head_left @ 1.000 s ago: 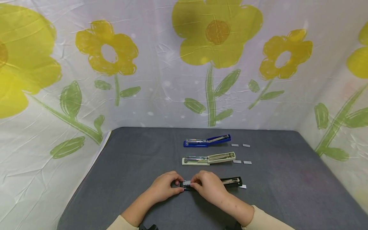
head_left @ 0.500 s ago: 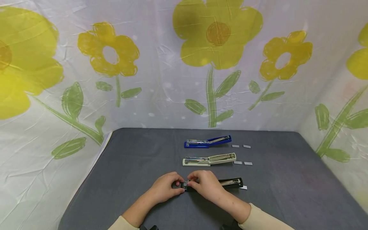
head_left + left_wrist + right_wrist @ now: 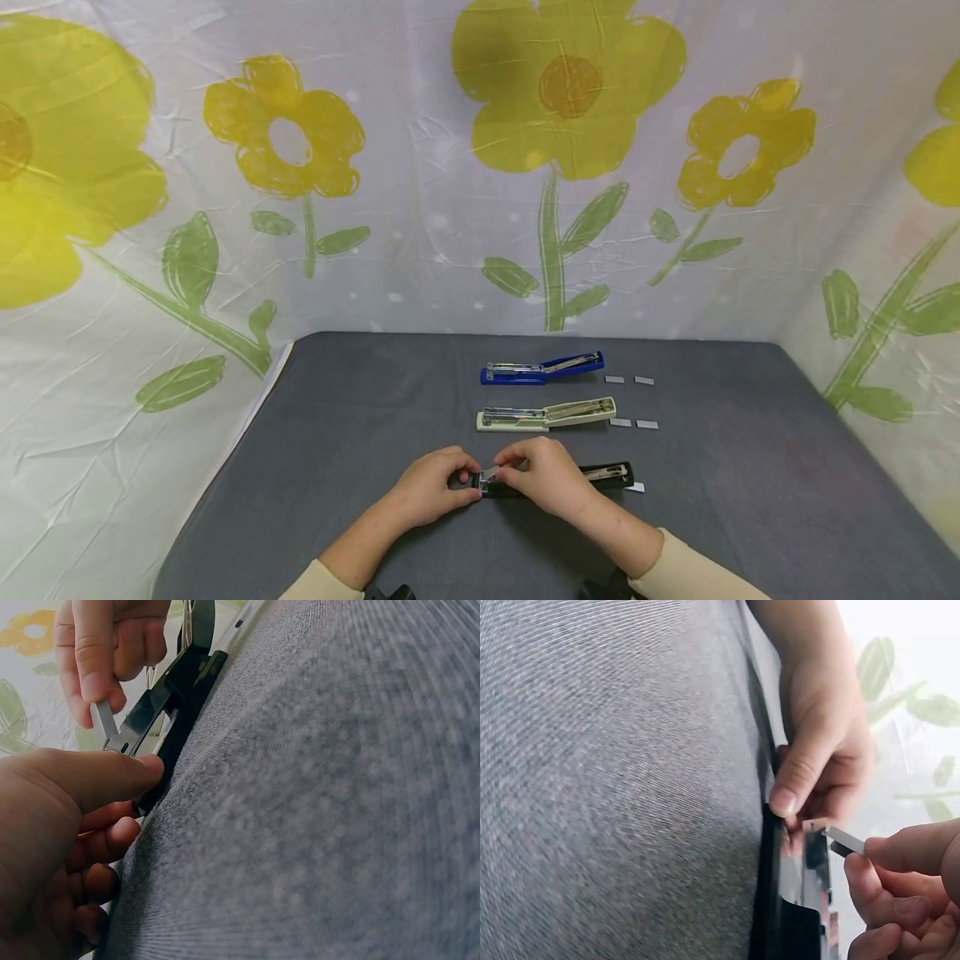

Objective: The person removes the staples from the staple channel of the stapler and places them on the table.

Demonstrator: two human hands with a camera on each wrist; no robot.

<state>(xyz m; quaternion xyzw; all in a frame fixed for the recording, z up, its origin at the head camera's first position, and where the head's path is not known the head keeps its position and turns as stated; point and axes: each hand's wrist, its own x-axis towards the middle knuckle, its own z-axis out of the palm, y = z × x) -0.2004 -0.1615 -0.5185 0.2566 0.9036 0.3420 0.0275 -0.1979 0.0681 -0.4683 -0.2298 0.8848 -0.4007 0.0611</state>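
Note:
A black stapler point(image 3: 611, 475) lies opened out on the table, its top half folded back to the right. My left hand point(image 3: 429, 490) pinches its left end between thumb and fingers. Between the thumb and forefinger of my right hand point(image 3: 549, 479) is a short grey strip of staples point(image 3: 846, 841). In the left wrist view the strip point(image 3: 103, 720) is tilted, its lower end at the stapler's metal magazine near my left thumb. Whether that end sits inside the magazine, I cannot tell. My right hand hides the stapler's middle in the head view.
Behind are a cream stapler point(image 3: 513, 419) and a blue stapler point(image 3: 513, 374), both opened out. Two staple strips lie right of each, such as this near strip point(image 3: 647, 425) and far strip point(image 3: 644, 381). Another strip point(image 3: 636, 487) shows beside the black stapler. A flowered curtain point(image 3: 420, 250) surrounds the grey table point(image 3: 337, 400).
My right hand shifted left along the black stapler, then slightly back to the right and up. The staple strip, flatter a second ago, now tilts upward. The left hand keeps its hold.

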